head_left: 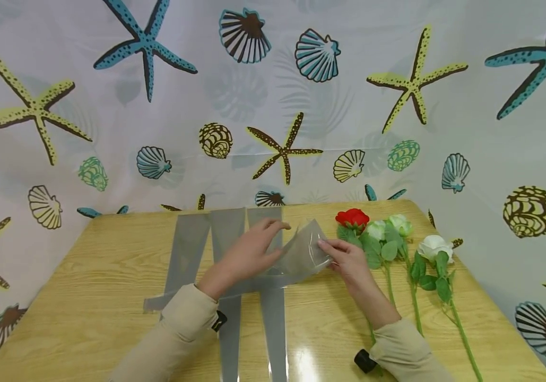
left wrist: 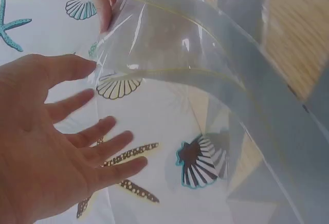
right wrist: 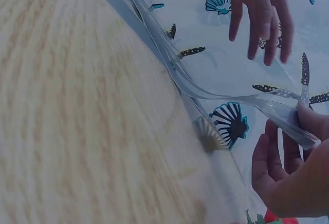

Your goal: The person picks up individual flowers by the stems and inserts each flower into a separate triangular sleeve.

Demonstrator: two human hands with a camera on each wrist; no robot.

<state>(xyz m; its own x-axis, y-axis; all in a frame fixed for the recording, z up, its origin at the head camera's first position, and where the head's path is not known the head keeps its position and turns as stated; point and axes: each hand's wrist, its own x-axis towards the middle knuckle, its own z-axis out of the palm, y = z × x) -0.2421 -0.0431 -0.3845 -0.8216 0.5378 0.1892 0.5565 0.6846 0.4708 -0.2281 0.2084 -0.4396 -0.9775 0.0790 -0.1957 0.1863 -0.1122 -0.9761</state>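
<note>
My right hand [head_left: 351,265] pinches the wide end of a clear plastic flower sleeve [head_left: 308,252] between thumb and fingers, raised above the table. The sleeve's narrow part runs left across other sleeves. My left hand [head_left: 251,252] is beside the raised end, fingers spread and apart from each other. In the left wrist view its palm [left wrist: 46,147] shows nothing held, and the sleeve [left wrist: 159,39] bows upward just past the thumb. From the right wrist view, the right hand [right wrist: 293,178] has its thumb on top of the film and curled fingers beneath.
Several tapered sleeves lie flat on the wooden table [head_left: 105,265], including one at left [head_left: 189,244]. On the right lie a red rose [head_left: 353,217], two pale green-white roses [head_left: 400,225] and a white rose [head_left: 435,248], with long stems. A patterned cloth [head_left: 273,101] hangs behind.
</note>
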